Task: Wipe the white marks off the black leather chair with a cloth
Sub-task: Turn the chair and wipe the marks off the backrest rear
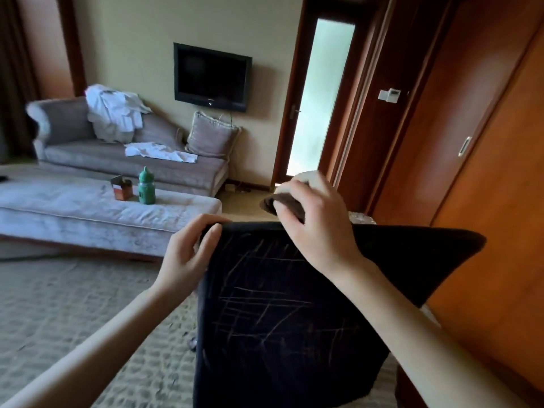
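Cloth poised over the marked chair
The left hand (188,254) grips the top corner of the black leather chair (279,348); the right hand (318,222) pinches a bunched brown cloth (290,205) just above its top edge, white marks (265,295) unwiped below. A light rub may only smear them. The green bottle (146,187) and small box (122,188) beyond hide their contents

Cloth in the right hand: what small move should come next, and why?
Probably lower the right hand and press the cloth onto the upper part of the chair back. The cloth appears held above the top edge, white marks cover the leather, and the left hand grips the top corner.
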{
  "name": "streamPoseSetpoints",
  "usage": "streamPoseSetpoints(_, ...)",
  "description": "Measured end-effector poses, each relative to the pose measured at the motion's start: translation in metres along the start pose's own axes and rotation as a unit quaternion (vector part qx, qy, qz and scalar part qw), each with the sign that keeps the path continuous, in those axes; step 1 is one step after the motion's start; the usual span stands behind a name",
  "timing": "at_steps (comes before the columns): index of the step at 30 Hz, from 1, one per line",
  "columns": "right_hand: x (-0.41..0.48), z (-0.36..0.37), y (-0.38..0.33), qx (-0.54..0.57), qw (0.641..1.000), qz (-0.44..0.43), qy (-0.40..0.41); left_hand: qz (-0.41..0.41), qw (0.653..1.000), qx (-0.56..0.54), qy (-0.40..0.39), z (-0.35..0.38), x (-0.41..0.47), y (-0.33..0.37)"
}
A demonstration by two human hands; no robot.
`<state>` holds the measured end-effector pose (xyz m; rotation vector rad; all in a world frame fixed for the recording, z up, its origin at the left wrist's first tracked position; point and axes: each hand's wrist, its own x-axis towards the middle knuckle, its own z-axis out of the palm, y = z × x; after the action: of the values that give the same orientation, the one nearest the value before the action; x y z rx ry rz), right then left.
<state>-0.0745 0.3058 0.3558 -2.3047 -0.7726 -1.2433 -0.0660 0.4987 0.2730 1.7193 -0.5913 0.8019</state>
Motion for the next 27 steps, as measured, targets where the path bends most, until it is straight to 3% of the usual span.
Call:
streamPoseSetpoints(3, 0.004, 0.036, -0.053, -0.014, 0.998, -0.015, -0.061, 0.011, 1.0, -0.009, -0.017, -0.015, 0.004, -0.008)
streamPoseSetpoints(6, 0.005, 0.067, -0.085, -0.089, 0.993, -0.035, -0.073, -0.035, 0.997, -0.06, -0.047, -0.03, 0.008, -0.016)
streamPoseSetpoints(14, 0.005, 0.058, -0.065, -0.181, 0.966, -0.068, -0.171, -0.026, 0.997, -0.03, -0.062, -0.044, 0.012, -0.028)
streamPoseSetpoints(21, -0.002, 0.013, -0.026, -0.186, 0.976, -0.001, -0.11, -0.047, 0.988, -0.065, -0.128, -0.041, 0.008, -0.029)
streamPoseSetpoints(24, 0.01, 0.051, -0.052, -0.188, 0.977, -0.038, -0.092, -0.061, 0.986, -0.081, -0.133, -0.04, 0.005, -0.028)
streamPoseSetpoints(27, 0.016, 0.096, -0.084, -0.26, 0.955, -0.098, -0.103, -0.077, 0.985, -0.084, -0.133, -0.043, 0.002, -0.031)
